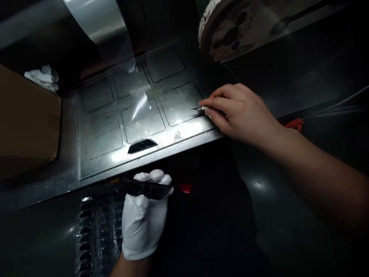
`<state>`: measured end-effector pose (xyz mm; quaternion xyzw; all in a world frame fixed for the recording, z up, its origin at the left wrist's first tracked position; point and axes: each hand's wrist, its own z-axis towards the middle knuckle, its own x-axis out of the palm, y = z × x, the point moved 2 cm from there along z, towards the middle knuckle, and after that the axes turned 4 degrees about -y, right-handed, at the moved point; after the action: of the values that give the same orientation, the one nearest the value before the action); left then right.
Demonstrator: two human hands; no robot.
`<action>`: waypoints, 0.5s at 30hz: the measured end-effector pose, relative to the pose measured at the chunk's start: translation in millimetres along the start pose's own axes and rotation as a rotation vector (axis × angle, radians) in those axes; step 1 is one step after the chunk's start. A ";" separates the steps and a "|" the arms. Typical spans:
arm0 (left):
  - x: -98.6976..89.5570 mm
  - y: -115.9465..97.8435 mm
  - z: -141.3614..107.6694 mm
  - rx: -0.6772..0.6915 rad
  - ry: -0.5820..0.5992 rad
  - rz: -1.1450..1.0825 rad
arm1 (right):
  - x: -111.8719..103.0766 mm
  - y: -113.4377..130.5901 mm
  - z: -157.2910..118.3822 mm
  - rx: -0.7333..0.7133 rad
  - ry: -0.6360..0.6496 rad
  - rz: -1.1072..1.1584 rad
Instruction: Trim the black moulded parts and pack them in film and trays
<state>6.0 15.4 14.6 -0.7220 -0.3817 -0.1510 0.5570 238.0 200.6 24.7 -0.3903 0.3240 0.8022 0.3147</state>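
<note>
My left hand (145, 219), in a white glove, grips a black trapezoid plastic part (150, 189) between thumb and fingers, just below the front edge of the metal worktop. Bare, my right hand (233, 109) pinches a craft knife (199, 109) with a thin pointed blade aimed left over the worktop's right side. A second black trapezoid piece (142, 146) lies near the front edge, between the hands. Clear film (141, 104) with rounded dark outlines covers the metal plate, and I cannot tell whether the blade touches it.
A cardboard box (29, 123) stands at the left, with a crumpled white cloth or glove (43, 77) on top. A clear tray (86, 234) of several black parts is below left. A large round roll (221, 32) sits at the back right. A red-handled tool (294, 124) lies behind my right wrist.
</note>
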 end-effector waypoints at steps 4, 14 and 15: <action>13.5 4.9 8.3 -0.017 -0.015 0.014 | 10.7 -10.4 7.6 0.036 -0.110 0.080; 22.5 40.1 29.1 -0.255 -0.086 0.452 | 31.9 -10.3 -163.8 0.896 -0.157 0.846; 21.2 48.7 31.5 -0.334 -0.081 0.562 | 42.5 -22.8 -179.8 0.977 -0.208 0.791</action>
<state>48.6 48.2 -15.8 -0.8859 -0.1591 -0.0230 0.4351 310.0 87.1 -104.1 0.0276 0.7400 0.6512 0.1661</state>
